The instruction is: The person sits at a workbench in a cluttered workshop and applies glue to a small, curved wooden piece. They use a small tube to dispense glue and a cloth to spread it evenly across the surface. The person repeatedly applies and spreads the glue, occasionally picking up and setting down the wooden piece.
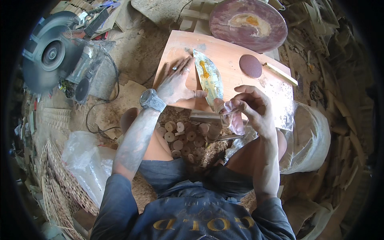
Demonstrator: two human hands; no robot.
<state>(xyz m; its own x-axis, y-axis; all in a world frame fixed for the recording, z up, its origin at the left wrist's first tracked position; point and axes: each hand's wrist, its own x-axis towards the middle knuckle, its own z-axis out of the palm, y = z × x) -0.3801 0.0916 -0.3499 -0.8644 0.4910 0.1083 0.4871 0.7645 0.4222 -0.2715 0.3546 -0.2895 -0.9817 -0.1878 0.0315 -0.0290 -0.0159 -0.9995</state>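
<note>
My left hand [177, 82] lies flat on a light wooden board [182, 46], fingers stretched out, a watch on the wrist. Its thumb reaches the edge of a leaf-shaped, mottled pale strip [209, 77] with an amber, glue-like streak on it. Over the board's near edge, my right hand [254, 106] pinches a crumpled, clear pinkish plastic film [232, 116] between thumb and fingers. The film hangs down by the strip's near tip; I cannot tell whether they touch. A dark red sanding disc [251, 66] and a narrow wooden stick [281, 74] lie on the board's right side.
Beyond the board stands a large reddish round disc [248, 24]. Several small wooden discs [186, 140] lie below, between my legs. A dusty fan [52, 53] and a black cable [117, 78] are at the left. Plastic bags [86, 158] flank my legs.
</note>
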